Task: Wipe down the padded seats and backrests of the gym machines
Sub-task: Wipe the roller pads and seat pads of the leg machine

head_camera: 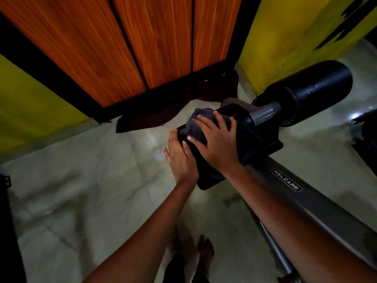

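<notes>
Head view, looking down on a small black padded seat (206, 181) mounted at the end of a grey machine beam (318, 203) that carries a WELCARE label (286, 180). On top of the seat lies a bunched dark grey cloth (199, 123). Right hand (217, 142) lies flat over the cloth, fingers spread and straight, pressing it down onto the seat rather than pinching it. Left hand (180, 158) rests against the seat's left edge, just beside the right hand, fingers extended and close together, holding nothing that can be seen. Beyond the seat, along the same beam, a black foam roller pad (318, 84) sits on a grey stub. Further past the seat, a dark maroon rag (163, 113) lies on the pale tiled floor (81, 180) at the foot of an orange wood-grain door (142, 41), with yellow walls (285, 37) either side of the door. Below the seat, near the bottom edge, the person's bare feet (204, 248) stand on the tiles
</notes>
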Available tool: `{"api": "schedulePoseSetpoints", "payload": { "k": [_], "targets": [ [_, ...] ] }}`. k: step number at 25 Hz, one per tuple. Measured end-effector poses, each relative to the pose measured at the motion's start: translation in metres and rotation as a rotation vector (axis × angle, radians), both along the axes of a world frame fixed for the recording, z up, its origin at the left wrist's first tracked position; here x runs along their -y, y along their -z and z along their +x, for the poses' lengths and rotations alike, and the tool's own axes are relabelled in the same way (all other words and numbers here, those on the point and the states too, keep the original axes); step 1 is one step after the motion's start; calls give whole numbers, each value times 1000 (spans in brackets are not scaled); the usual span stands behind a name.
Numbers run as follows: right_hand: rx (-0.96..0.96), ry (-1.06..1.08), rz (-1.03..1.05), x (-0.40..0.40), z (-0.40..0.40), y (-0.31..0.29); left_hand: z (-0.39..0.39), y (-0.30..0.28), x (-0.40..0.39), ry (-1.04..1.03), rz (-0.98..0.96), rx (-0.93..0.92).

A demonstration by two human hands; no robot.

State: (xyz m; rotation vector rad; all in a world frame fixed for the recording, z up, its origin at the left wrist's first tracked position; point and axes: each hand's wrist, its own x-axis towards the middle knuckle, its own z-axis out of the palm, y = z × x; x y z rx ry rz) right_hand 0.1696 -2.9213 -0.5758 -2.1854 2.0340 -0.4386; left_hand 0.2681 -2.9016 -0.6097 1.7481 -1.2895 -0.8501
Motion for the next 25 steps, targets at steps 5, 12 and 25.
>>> {"api": "schedulePoseSetpoints", "payload": {
  "k": [5, 12, 25],
  "targets": [
    [32, 275, 73, 34, -46, -7, 31, -3, 21, 52, -97, -95],
    [-63, -176, -106, -19, 18, 10, 35, -18, 55, -290, 361, -740],
    [74, 123, 22, 12, -55, -2, -7, -22, 45, -227, 421, -68]
  ]
}}
